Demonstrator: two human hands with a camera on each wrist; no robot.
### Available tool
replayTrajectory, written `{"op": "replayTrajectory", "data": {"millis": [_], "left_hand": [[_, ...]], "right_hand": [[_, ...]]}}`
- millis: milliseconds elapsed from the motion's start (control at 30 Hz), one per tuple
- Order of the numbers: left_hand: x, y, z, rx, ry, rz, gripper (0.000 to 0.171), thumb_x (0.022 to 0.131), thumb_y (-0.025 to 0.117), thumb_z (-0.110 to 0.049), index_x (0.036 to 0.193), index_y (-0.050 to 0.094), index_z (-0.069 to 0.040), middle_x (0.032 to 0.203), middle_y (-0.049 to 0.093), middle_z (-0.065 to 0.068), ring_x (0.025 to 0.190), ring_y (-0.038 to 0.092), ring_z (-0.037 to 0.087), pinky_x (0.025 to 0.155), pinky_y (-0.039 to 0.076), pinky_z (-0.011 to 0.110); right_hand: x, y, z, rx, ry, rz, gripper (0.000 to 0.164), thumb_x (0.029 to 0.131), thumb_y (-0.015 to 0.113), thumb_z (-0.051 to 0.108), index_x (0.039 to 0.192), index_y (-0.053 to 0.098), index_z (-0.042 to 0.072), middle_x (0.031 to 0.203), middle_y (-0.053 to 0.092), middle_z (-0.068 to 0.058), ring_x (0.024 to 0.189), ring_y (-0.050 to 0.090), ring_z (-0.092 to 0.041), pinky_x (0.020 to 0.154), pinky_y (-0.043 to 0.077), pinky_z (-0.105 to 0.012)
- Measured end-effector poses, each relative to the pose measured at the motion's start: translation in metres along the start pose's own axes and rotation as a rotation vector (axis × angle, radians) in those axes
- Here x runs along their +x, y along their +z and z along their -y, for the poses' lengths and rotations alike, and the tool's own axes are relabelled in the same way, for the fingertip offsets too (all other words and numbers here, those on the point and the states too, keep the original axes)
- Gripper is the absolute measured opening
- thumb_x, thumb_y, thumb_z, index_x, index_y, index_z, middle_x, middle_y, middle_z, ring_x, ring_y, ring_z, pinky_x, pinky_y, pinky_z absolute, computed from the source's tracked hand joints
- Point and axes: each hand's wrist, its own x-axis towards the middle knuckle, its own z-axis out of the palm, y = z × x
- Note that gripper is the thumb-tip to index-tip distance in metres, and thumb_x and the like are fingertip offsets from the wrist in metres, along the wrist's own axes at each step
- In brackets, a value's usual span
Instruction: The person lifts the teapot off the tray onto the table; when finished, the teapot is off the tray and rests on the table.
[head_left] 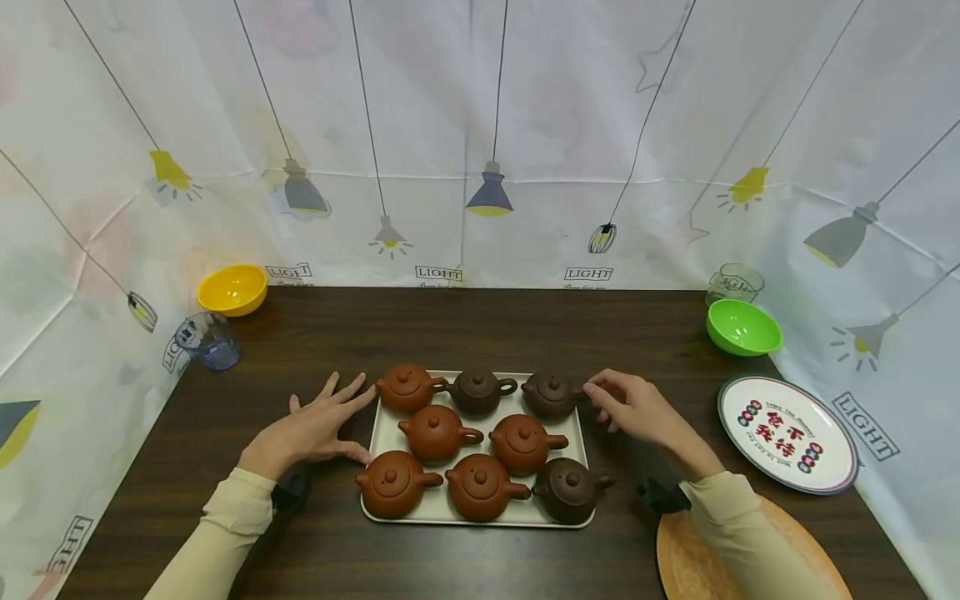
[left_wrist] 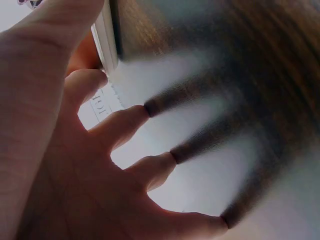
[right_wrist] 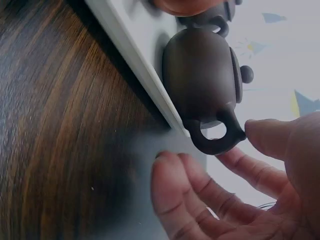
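Observation:
A cream tray (head_left: 581, 429) bears several reddish-brown teapots (head_left: 393, 485) and three dark brown ones. My right hand (head_left: 630, 406) is at the tray's far right corner, thumb and a finger pinching the handle of a dark brown teapot (head_left: 551, 395). In the right wrist view, this teapot (right_wrist: 200, 70) sits at the tray's edge (right_wrist: 132, 47), its loop handle (right_wrist: 220, 145) meeting the thumb tip. My left hand (head_left: 318, 425) lies with fingers spread at the tray's left side, thumb at its edge and forefinger close to a reddish-brown teapot (head_left: 406, 388). The left palm (left_wrist: 95, 175) holds nothing.
To the left stand a yellow bowl (head_left: 233, 292) and a blue glass (head_left: 213, 343). At the right are a green bowl (head_left: 742, 327), a clear glass (head_left: 735, 282), a white plate (head_left: 787, 433) with red writing and a round board (head_left: 690, 567) under the right sleeve. A printed curtain (head_left: 465, 100) surrounds the table.

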Motion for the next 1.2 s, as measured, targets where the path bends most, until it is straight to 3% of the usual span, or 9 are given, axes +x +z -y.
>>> {"op": "replayTrajectory", "data": {"millis": [167,300,600,800,1000,1200], "left_hand": [[-0.001,0.0,0.0,-0.021,0.0,0.001,0.112,0.084,0.081,-0.06,0.172,0.025,-0.018,0.179,0.019,0.021,0.161,0.009,0.062,0.101,0.011,0.1],[-0.001,0.001,0.0,-0.03,-0.001,0.001,0.114,0.084,0.08,-0.06,0.173,0.023,-0.018,0.179,0.017,0.022,0.161,0.007,0.062,0.1,0.009,0.101],[0.001,0.002,-0.001,-0.027,-0.004,0.013,0.109,0.084,0.079,-0.061,0.171,0.031,-0.015,0.179,0.016,0.022,0.161,0.004,0.063,0.1,0.006,0.101],[-0.002,0.003,-0.001,-0.034,-0.028,0.027,0.109,0.084,0.08,-0.059,0.171,0.03,-0.016,0.18,0.014,0.022,0.161,0.003,0.062,0.1,0.006,0.101],[-0.002,0.005,0.0,-0.043,-0.035,0.038,0.108,0.085,0.079,-0.059,0.171,0.029,-0.017,0.18,0.013,0.022,0.161,0.001,0.062,0.1,0.005,0.101],[0.002,0.002,0.001,-0.047,-0.033,0.064,0.109,0.085,0.078,-0.06,0.172,0.028,-0.018,0.18,0.01,0.021,0.162,-0.001,0.061,0.102,0.003,0.1]], "right_hand": [[0.006,-0.003,-0.012,0.198,0.046,0.073,0.032,0.112,0.058,0.02,0.123,0.068,-0.008,0.1,0.073,-0.026,0.079,0.076,-0.025,0.067,0.065,-0.037],[0.01,-0.005,-0.015,0.278,0.067,0.111,0.035,0.111,0.06,0.021,0.123,0.069,-0.01,0.101,0.076,-0.027,0.082,0.078,-0.026,0.073,0.067,-0.037],[0.015,-0.008,-0.021,0.308,0.099,0.11,0.036,0.11,0.061,0.014,0.128,0.069,-0.016,0.1,0.079,-0.029,0.078,0.079,-0.017,0.076,0.067,-0.035],[0.024,-0.013,-0.019,0.313,0.104,0.125,0.038,0.11,0.061,0.016,0.129,0.069,-0.015,0.1,0.081,-0.026,0.08,0.079,-0.019,0.079,0.066,-0.033],[0.04,-0.02,-0.017,0.344,0.106,0.087,0.04,0.111,0.06,0.019,0.131,0.068,-0.015,0.1,0.082,-0.019,0.083,0.08,-0.018,0.081,0.067,-0.037],[0.065,-0.029,-0.019,0.335,0.1,0.072,0.04,0.111,0.061,0.02,0.131,0.069,-0.014,0.106,0.08,-0.026,0.085,0.08,-0.019,0.083,0.067,-0.038]]}}
